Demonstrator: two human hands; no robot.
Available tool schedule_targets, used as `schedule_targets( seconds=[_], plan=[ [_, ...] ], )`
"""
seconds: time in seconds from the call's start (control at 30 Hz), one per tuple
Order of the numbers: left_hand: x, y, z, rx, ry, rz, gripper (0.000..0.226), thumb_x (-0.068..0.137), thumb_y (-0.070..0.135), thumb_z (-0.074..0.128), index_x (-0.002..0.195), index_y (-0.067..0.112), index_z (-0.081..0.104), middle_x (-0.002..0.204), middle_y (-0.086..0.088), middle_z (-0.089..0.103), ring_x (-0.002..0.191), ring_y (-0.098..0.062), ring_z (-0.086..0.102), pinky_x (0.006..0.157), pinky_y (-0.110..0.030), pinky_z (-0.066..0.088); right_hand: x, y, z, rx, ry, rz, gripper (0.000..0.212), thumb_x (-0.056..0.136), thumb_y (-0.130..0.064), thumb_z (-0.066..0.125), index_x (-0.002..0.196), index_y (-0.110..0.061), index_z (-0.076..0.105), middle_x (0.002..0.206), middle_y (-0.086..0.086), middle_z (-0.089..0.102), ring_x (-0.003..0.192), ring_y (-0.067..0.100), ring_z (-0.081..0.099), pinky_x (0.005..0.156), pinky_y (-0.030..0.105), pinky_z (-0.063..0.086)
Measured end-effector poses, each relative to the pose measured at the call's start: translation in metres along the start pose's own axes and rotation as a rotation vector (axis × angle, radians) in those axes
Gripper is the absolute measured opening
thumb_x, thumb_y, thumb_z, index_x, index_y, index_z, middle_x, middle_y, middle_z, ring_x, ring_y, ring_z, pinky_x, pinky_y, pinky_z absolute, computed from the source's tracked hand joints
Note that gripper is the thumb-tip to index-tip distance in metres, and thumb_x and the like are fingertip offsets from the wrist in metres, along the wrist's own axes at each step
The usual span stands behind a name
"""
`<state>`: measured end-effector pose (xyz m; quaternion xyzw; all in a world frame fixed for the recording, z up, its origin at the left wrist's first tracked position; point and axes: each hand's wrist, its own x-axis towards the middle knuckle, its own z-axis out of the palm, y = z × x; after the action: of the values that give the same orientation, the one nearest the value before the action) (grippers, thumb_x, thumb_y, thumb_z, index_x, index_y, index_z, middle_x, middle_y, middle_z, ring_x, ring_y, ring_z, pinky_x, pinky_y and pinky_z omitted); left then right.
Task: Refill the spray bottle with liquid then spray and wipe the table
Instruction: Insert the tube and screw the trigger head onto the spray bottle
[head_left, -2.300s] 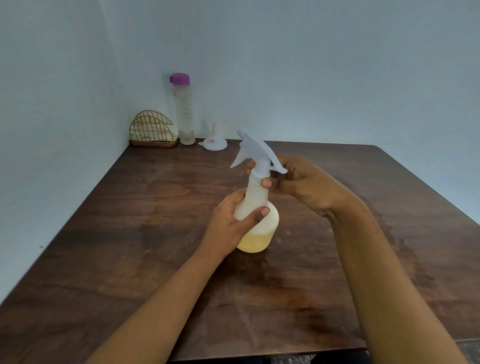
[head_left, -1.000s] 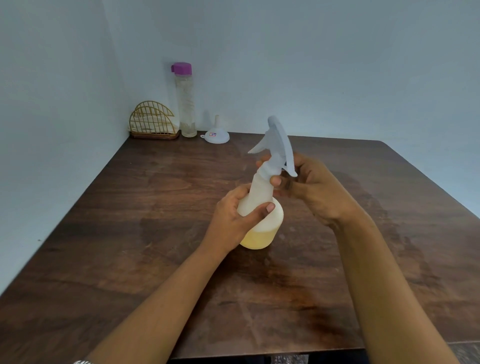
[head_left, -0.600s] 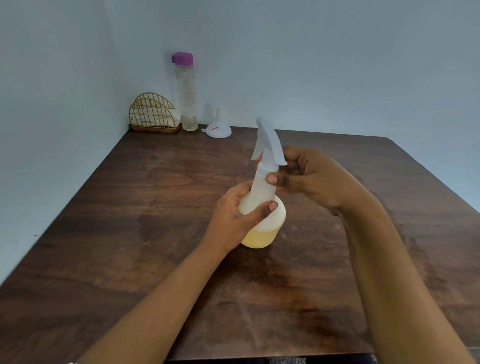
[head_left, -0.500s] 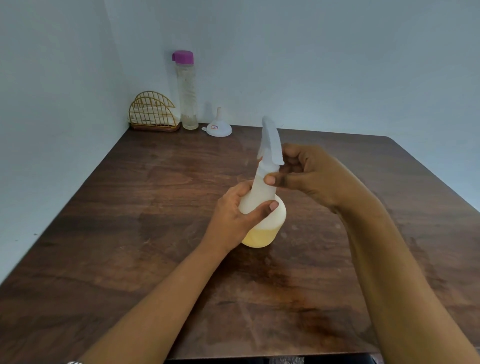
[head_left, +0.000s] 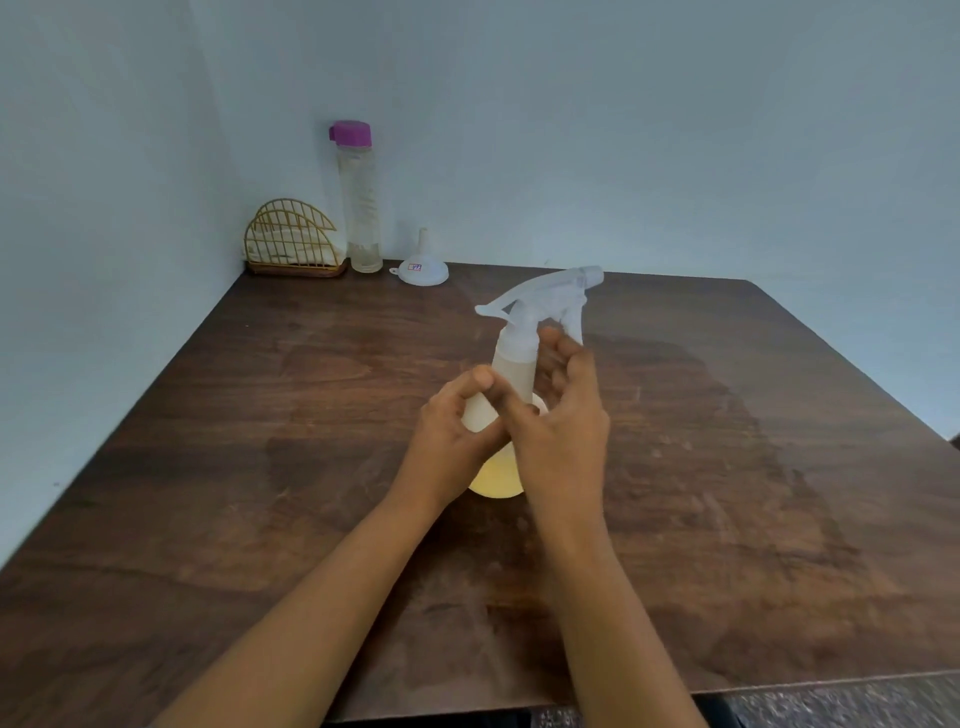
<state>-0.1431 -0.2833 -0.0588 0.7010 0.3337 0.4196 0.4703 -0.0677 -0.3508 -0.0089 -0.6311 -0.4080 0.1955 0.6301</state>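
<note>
Yellow liquid sits low in the spray bottle (head_left: 513, 361), upright mid-tabletop (head_left: 260, 457). Left hand (head_left: 449, 441) grips its shoulder, fingers (head_left: 480, 376) curled round. Right hand (head_left: 563, 431) has released the spray head (head_left: 550, 293), fingers (head_left: 558, 348) loosely spread beside the neck. Head judged screwed on; spraying next

Table (head_left: 311, 467): dark brown wood, grain visible, with a duller patch well to the right of my left hand (head_left: 452, 441).

On it:
- Spray bottle (head_left: 511, 358): translucent, yellowish liquid at the base, upright in that hand's grip.
- Gold wire napkin holder (head_left: 293, 244): far beyond the hand and to its left, in the wall corner.
- Tall clear bottle (head_left: 359, 208): purple cap, just beside the holder.
- White funnel (head_left: 423, 267): next along, wide mouth down.
</note>
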Motion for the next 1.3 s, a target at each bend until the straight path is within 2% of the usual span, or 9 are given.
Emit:
schedule_targets(
  seconds=[0.1, 0.2, 0.33, 0.5, 0.67, 0.77, 0.9, 1.13, 1.3],
  plan=[
    [-0.001, 0.004, -0.001, -0.015, -0.015, 0.012, 0.045, 0.072, 0.055, 0.065, 0.112, 0.035, 0.063, 0.101, 0.008, 0.071, 0.093, -0.007, 0.067, 0.076, -0.031, 0.056, 0.010, 0.009, -0.011, 0.311, -0.236, 0.124, 0.066, 0.078, -0.046, 0.066, 0.137, -0.021, 0.048, 0.133, -0.004, 0.057, 0.122, 0.012, 0.055, 0.104, 0.044, 0.044],
    [-0.002, 0.006, -0.001, -0.026, -0.014, 0.018, 0.051, 0.070, 0.057, 0.065, 0.113, 0.031, 0.063, 0.100, 0.008, 0.071, 0.090, -0.006, 0.067, 0.071, -0.024, 0.054, 0.025, 0.005, -0.014, 0.323, -0.277, 0.114, 0.056, 0.088, -0.033, 0.061, 0.137, -0.012, 0.047, 0.132, 0.006, 0.058, 0.121, 0.022, 0.056, 0.102, 0.050, 0.044],
    [-0.002, 0.003, 0.001, -0.027, 0.010, 0.004, 0.041, 0.071, 0.054, 0.064, 0.110, 0.040, 0.062, 0.104, 0.005, 0.071, 0.096, -0.011, 0.067, 0.080, -0.038, 0.057, 0.018, 0.003, 0.003, 0.356, -0.030, 0.082, 0.038, 0.077, -0.019, 0.075, 0.113, -0.017, 0.062, 0.112, 0.008, 0.067, 0.103, 0.021, 0.065, 0.090, 0.040, 0.053],
    [-0.002, 0.000, 0.001, -0.047, 0.008, 0.008, 0.047, 0.073, 0.042, 0.069, 0.117, 0.029, 0.064, 0.108, 0.002, 0.070, 0.103, -0.013, 0.066, 0.089, -0.045, 0.054, 0.010, -0.001, 0.027, 0.321, 0.224, 0.113, 0.040, 0.065, -0.030, 0.084, 0.086, -0.033, 0.051, 0.097, -0.002, 0.063, 0.093, 0.015, 0.064, 0.078, 0.037, 0.057],
    [-0.002, 0.006, -0.001, -0.028, -0.011, -0.003, 0.045, 0.069, 0.057, 0.066, 0.109, 0.038, 0.064, 0.101, 0.005, 0.071, 0.092, -0.011, 0.068, 0.080, -0.041, 0.057, 0.021, 0.006, -0.011, 0.411, -0.235, 0.146, 0.060, 0.068, -0.036, 0.074, 0.122, -0.019, 0.055, 0.117, 0.003, 0.066, 0.109, 0.018, 0.063, 0.097, 0.043, 0.050],
    [-0.001, 0.004, -0.001, -0.037, -0.019, -0.013, 0.050, 0.070, 0.057, 0.069, 0.113, 0.031, 0.064, 0.103, 0.005, 0.071, 0.095, -0.016, 0.068, 0.082, -0.047, 0.056, 0.034, 0.002, -0.028, 0.379, -0.442, 0.080, 0.050, 0.080, -0.031, 0.060, 0.125, -0.008, 0.056, 0.108, 0.002, 0.067, 0.103, 0.019, 0.063, 0.093, 0.042, 0.050],
    [-0.002, 0.005, 0.001, -0.039, 0.006, -0.003, 0.051, 0.070, 0.056, 0.067, 0.113, 0.028, 0.065, 0.102, 0.004, 0.071, 0.094, -0.016, 0.067, 0.081, -0.044, 0.056, 0.033, 0.007, -0.017, 0.331, -0.252, 0.069, 0.052, 0.076, -0.029, 0.068, 0.121, -0.004, 0.060, 0.106, 0.004, 0.069, 0.103, 0.023, 0.065, 0.093, 0.049, 0.051],
    [-0.002, -0.001, 0.004, -0.040, 0.033, -0.003, 0.049, 0.075, 0.046, 0.067, 0.120, 0.028, 0.062, 0.110, 0.001, 0.070, 0.104, -0.018, 0.065, 0.089, -0.049, 0.053, 0.007, 0.002, 0.017, 0.118, 0.251, -0.013, 0.046, 0.072, -0.035, 0.079, 0.114, -0.020, 0.067, 0.108, -0.008, 0.069, 0.101, 0.004, 0.064, 0.090, 0.029, 0.054],
    [-0.004, 0.003, -0.002, 0.011, -0.034, -0.002, 0.053, 0.071, 0.051, 0.066, 0.121, 0.032, 0.060, 0.110, 0.005, 0.069, 0.101, -0.012, 0.065, 0.087, -0.041, 0.055, 0.012, 0.013, 0.002, 0.144, 0.021, -0.031, 0.052, 0.076, -0.043, 0.071, 0.123, -0.025, 0.059, 0.121, -0.007, 0.063, 0.112, 0.006, 0.058, 0.095, 0.037, 0.051]
  ],
)
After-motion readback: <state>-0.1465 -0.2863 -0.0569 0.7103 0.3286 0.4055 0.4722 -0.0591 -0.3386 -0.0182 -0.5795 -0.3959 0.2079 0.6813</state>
